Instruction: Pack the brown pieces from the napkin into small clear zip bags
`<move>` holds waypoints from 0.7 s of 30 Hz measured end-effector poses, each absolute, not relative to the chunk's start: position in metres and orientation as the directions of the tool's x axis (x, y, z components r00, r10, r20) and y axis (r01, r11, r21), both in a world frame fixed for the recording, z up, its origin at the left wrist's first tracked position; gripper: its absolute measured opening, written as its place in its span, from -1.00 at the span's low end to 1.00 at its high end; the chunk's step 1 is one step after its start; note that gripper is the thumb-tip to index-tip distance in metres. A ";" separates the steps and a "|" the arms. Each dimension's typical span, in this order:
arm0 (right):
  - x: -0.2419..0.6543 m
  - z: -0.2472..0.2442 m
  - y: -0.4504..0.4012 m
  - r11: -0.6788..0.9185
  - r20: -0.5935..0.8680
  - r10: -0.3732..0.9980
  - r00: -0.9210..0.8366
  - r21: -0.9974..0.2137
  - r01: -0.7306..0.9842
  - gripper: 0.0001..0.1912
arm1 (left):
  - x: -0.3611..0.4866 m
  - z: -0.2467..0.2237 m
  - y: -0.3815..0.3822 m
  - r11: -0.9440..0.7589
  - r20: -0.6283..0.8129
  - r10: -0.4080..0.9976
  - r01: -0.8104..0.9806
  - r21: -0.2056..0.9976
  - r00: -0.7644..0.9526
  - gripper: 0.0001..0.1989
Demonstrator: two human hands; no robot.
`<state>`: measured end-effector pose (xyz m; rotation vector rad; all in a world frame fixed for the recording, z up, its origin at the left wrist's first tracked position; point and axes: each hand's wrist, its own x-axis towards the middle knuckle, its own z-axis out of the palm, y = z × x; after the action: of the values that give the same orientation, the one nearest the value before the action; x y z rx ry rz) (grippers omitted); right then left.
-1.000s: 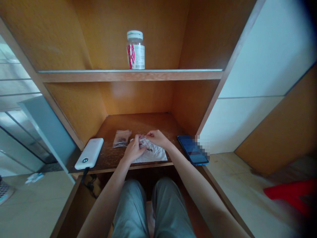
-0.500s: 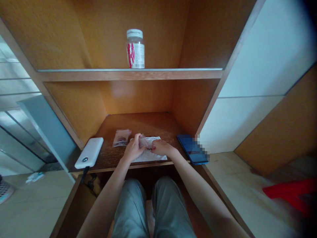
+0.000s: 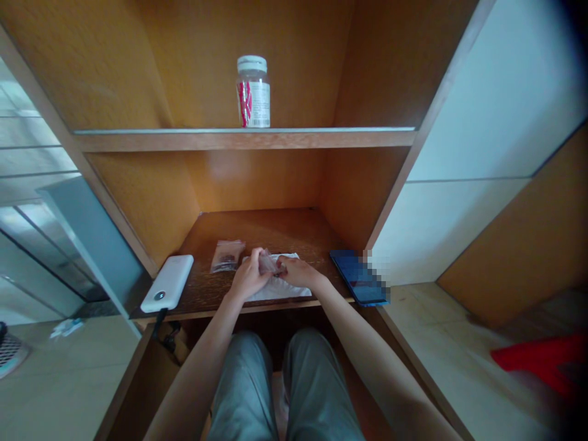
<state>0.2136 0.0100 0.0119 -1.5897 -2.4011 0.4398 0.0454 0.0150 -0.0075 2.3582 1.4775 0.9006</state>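
Above a white sheet on the brown shelf, my left hand is closed on a small clear plastic bag. The fingers of my right hand are pressed together at the bag's right edge, close to my left thumb. Whatever small thing may be between the right fingertips is too small to make out. A second clear bag with dark small contents lies on the shelf just left of my left hand.
A white power bank with a black cable lies at the shelf's left end, a dark phone at its right end. A white-capped bottle stands on the upper shelf. Below the front edge is an open compartment over my knees.
My right hand has moved slightly left and up, nearer to the bag's opening. My left hand keeps its hold on the bag. The whole view has shifted a little.
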 end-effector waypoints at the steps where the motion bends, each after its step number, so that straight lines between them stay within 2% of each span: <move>1: 0.213 0.010 0.011 0.387 0.034 0.914 -0.405 -0.379 0.841 -0.75 | 0.045 -0.008 0.015 -0.474 0.384 0.870 0.739 0.479 0.310 -0.49; 5: 0.215 0.006 0.018 0.367 0.070 0.925 -0.374 -0.423 0.829 -0.84 | 0.045 -0.008 0.015 -0.480 0.392 0.865 0.742 0.468 0.313 -0.48; 8: 0.219 0.011 0.024 0.330 0.186 0.944 -0.272 -0.518 0.790 -0.83 | 0.046 -0.007 0.013 -0.477 0.395 0.866 0.745 0.467 0.307 -0.49; 11: 0.219 0.021 0.027 0.399 0.336 0.914 -0.227 -0.643 0.653 -0.86 | 0.047 -0.007 0.012 -0.477 0.394 0.867 0.735 0.482 0.304 -0.53; 13: 0.216 0.026 0.028 0.471 0.391 0.881 -0.266 -0.672 0.572 -0.89 | 0.047 -0.006 0.012 -0.472 0.388 0.871 0.736 0.485 0.303 -0.54; 17: 0.211 0.024 0.028 0.540 0.437 0.842 -0.318 -0.684 0.490 -0.86 | 0.046 -0.006 0.012 -0.465 0.379 0.874 0.746 0.476 0.303 -0.54; 21: 0.214 0.013 0.027 0.479 0.403 0.877 -0.261 -0.699 0.531 -0.83 | 0.046 -0.006 0.012 -0.470 0.391 0.870 0.742 0.479 0.300 -0.52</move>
<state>0.2144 0.0267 0.0132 -1.1685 -1.9351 0.5545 0.0462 0.0121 -0.0060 2.3577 1.4868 0.9138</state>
